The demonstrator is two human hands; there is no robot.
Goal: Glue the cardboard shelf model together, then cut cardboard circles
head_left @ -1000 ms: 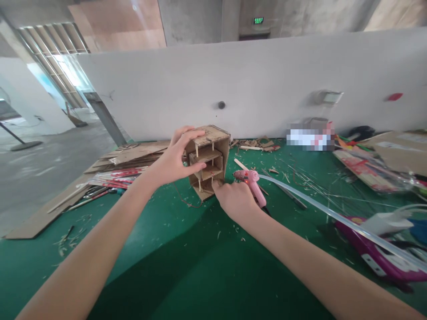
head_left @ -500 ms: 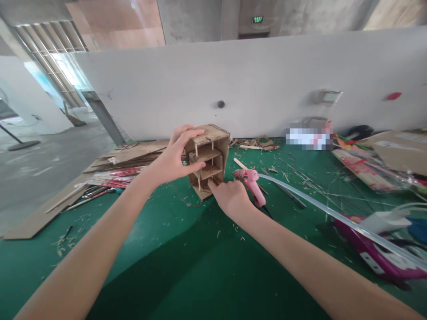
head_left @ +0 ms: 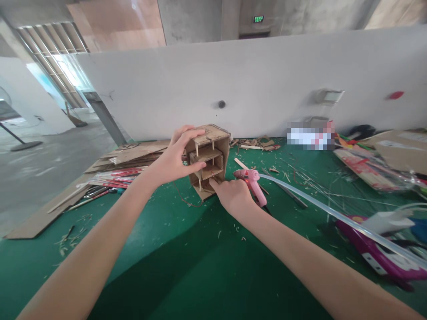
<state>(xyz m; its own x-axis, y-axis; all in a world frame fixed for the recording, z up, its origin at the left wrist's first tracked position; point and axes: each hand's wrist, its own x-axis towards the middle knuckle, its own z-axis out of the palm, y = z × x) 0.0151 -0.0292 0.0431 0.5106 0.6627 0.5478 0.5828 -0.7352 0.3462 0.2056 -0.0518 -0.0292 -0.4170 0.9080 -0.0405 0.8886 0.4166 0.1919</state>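
A small cardboard model with stacked open floors and thin stick posts (head_left: 213,138) stands upright on the green table (head_left: 187,266). My left hand (head_left: 182,155) grips its left side, fingers over the top and thumb along the front. At the lowest floor, my right hand (head_left: 233,193) reaches in from the right with a finger at the opening; its other fingers are curled, and whether it pinches anything is hidden. Just right of that hand lies a pink hot glue gun (head_left: 255,184) with a long clear glue stick (head_left: 300,191) in its back and a small red light on.
Cardboard sheets (head_left: 140,153) and packaged sticks (head_left: 113,178) lie at the left. A purple power strip (head_left: 370,249) sits at the right. Cardboard scraps (head_left: 263,143), a wooden stick (head_left: 240,163) and shavings are strewn near the white wall (head_left: 167,84). More packets (head_left: 370,169) lie at the far right.
Both hands keep nearly the same place on the cardboard model. The whole view has shifted very slightly; nothing else visibly moved.
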